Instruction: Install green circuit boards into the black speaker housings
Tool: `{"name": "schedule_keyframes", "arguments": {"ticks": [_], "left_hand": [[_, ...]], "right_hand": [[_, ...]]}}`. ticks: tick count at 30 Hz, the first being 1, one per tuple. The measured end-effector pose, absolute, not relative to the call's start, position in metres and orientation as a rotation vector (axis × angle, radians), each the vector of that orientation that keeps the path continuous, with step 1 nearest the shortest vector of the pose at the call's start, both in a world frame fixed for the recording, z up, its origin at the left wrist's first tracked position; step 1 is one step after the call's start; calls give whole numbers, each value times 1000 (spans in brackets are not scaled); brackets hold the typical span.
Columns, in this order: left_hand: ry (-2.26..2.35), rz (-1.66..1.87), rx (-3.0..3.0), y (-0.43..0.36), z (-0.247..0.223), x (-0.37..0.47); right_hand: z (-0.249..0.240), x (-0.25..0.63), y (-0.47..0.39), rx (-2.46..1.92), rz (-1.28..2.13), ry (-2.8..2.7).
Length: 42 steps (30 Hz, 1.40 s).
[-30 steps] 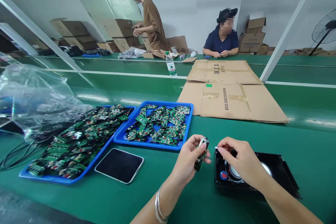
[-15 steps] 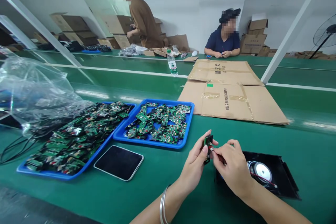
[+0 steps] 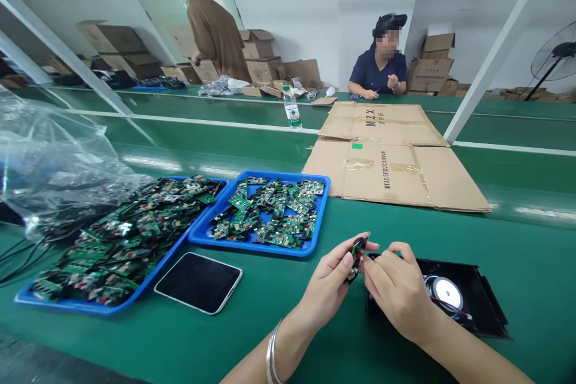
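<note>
Green circuit board point(image 3: 356, 257) held up off the surface point(image 3: 270, 288)

Left hand point(image 3: 329, 275): thumb and fingers clamped on the board. Board tilted, parts apparently facing the right hand point(image 3: 398, 288), likely so both sets of fingertips can meet there. Right fingertips bunched at its edge; what, if anything, they pinch I cannot tell.

Black case point(image 3: 483, 297) lies open at 4 o'clock from the board, probably kept close for easy reach. Round speaker point(image 3: 447, 293) shows inside; the case's near-left part is hidden behind the right hand.

Right blue tray point(image 3: 252, 248) at 10 o'clock, left blue tray point(image 3: 72, 307) at 9, both heaped with boards, presumably for the left hand's convenience. Clear plastic bag point(image 3: 58, 162) beyond, cut off by the view; contents unclear.
</note>
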<state>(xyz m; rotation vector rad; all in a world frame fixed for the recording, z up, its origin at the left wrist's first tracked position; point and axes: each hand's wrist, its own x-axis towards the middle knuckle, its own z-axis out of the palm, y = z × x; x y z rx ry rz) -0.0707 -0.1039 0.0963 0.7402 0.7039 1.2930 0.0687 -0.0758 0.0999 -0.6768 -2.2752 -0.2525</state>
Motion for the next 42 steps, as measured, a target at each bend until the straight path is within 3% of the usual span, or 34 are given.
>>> {"name": "schedule_keyframes", "arguments": {"ticks": [11, 19, 25, 31, 42], "left_hand": [[933, 1142, 1074, -95, 98, -85], [997, 833, 1190, -104, 123, -96], [768, 523, 1025, -115, 129, -60], [1147, 647, 1438, -102, 123, -25], [1375, 631, 1544, -90, 119, -27]], "right_hand": [[114, 75, -64, -668, 162, -2295], [114, 186, -64, -1287, 403, -2746], [96, 200, -88, -1446, 506, -2606], [92, 194, -90, -1440, 564, -2478], [83, 172, -101, -1544, -169, -2497]]}}
